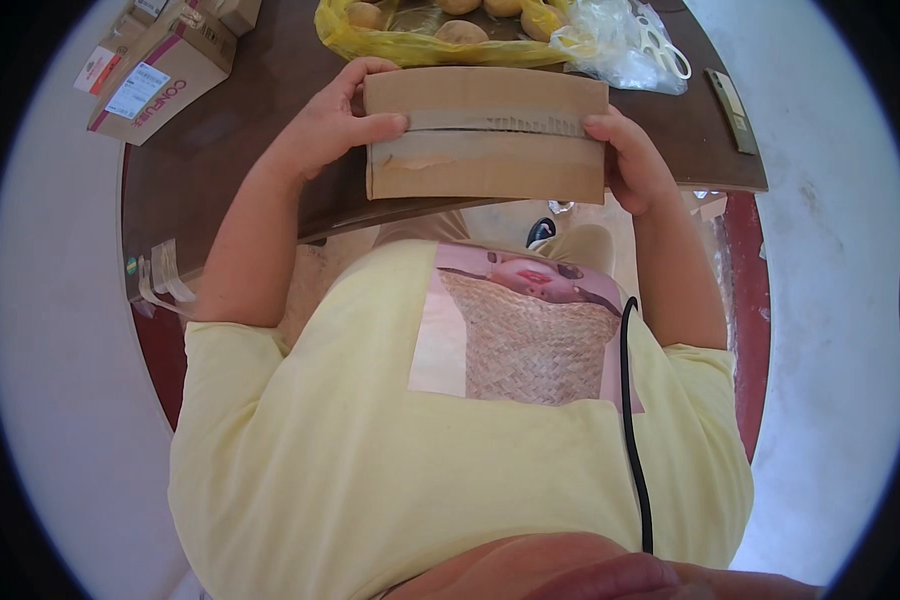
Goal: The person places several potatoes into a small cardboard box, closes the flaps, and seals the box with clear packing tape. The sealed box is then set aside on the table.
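Note:
A brown cardboard box (486, 165) is held up at the near edge of the table, between my two hands. Its facing side has a seam across the middle with a strip of tape along it, and a jagged mark runs along the seam's right part. My left hand (345, 115) grips the box's left end, thumb on the facing side. At the right end my right hand (630, 155) holds on, its thumb at the corner of the seam; its other fingers are mostly hidden behind the box.
Beyond the box lies a yellow plastic bag (355, 45) with several round brown things. Right of it are a clear plastic bag (615, 45), white-handled scissors (660, 50) and a flat slim object (730, 110). Cardboard boxes (185, 75) stand far left. Tape strips (170, 270) hang at the table's left edge.

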Available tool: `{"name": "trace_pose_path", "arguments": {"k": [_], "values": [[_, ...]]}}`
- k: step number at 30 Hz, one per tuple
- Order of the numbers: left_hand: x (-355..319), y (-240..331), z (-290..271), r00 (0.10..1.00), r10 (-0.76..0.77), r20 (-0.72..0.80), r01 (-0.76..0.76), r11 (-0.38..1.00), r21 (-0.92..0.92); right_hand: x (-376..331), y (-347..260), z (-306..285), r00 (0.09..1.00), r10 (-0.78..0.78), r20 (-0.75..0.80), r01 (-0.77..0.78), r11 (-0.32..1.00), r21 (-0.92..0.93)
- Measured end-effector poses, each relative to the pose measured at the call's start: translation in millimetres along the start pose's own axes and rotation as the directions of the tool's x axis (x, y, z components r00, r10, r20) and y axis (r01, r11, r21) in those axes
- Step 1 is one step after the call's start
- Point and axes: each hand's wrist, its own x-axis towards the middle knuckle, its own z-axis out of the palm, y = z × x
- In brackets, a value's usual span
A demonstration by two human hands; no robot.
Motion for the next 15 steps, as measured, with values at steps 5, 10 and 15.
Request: {"name": "trace_pose_path", "arguments": {"k": [5, 10, 15], "values": [[19, 22, -20, 0.961, 0.050, 0.273, -0.143, 0.933, 0.331, 2, 2, -2, 0.999, -0.037, 0.019, 0.037, 0.999, 0.024], [42, 40, -23, 0.906, -0.106, 0.409, -0.112, 0.874, 0.474, 1, 2, -3, 0.998, -0.054, 0.036, 0.053, 0.998, 0.023], [51, 45, -13, 0.884, -0.083, 0.460, -0.162, 0.869, 0.468, -3, 2, -2, 0.998, -0.050, 0.045, 0.049, 0.999, 0.016]]}}
